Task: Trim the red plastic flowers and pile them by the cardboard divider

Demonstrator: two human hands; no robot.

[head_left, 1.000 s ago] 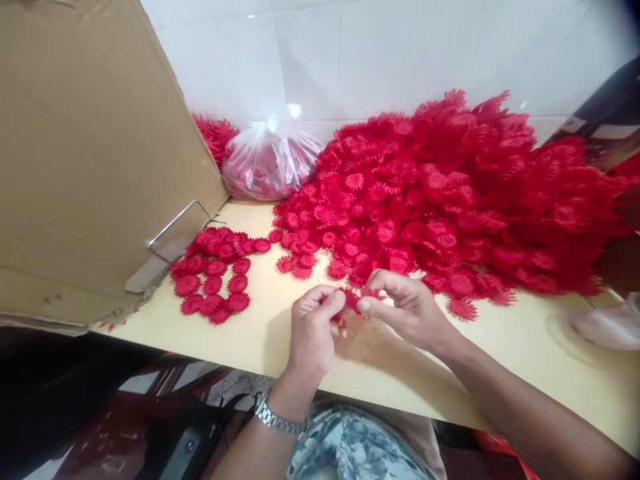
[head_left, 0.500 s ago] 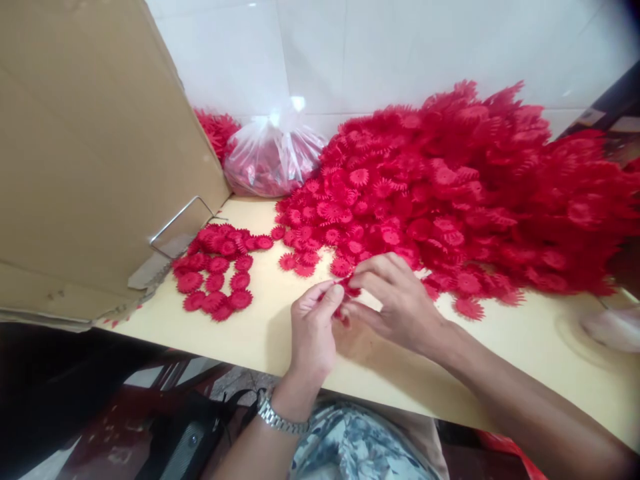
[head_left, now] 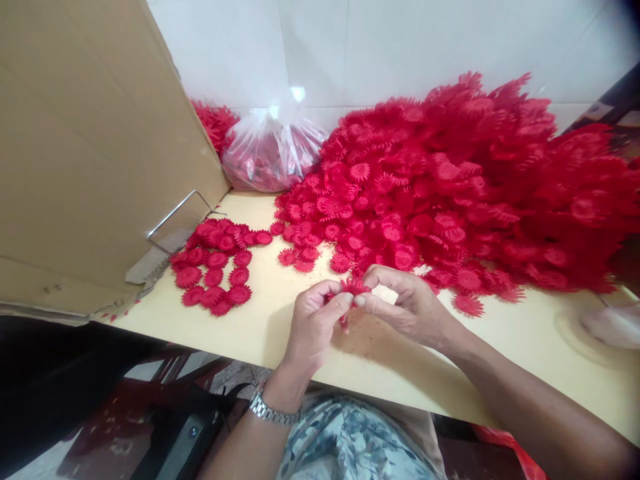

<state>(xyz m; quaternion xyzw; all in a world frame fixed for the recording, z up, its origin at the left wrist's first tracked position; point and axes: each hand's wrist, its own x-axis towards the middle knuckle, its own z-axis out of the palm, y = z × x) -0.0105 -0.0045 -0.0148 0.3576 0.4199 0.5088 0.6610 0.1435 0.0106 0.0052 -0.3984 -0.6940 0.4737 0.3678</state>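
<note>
Between my hands, above the table, is a red fringed flower piece (head_left: 354, 287). My left hand (head_left: 316, 320) pinches its left side between thumb and fingers. At its right edge, the thumb and forefinger of my right hand (head_left: 407, 307) are closed on it too. A bit of red hangs below my left fingertips; its form is too small to make out. Just beyond my hands spreads a large heap of red flower pieces (head_left: 390, 180). To the left, a chain of joined red flowers (head_left: 214, 277) lies in loops on the table.
A tall cardboard box (head_left: 100, 153) stands at the left, with a bent metal wire (head_left: 173, 217) by its edge. Behind lies a tied clear plastic bag (head_left: 273, 153) of red pieces. The pale yellow table (head_left: 260, 333) meets a white tiled wall (head_left: 320, 53).
My right hand has turned and its fingers have closed on the flower's right edge. The flower now shows more fully between both hands. The view has shifted slightly.
</note>
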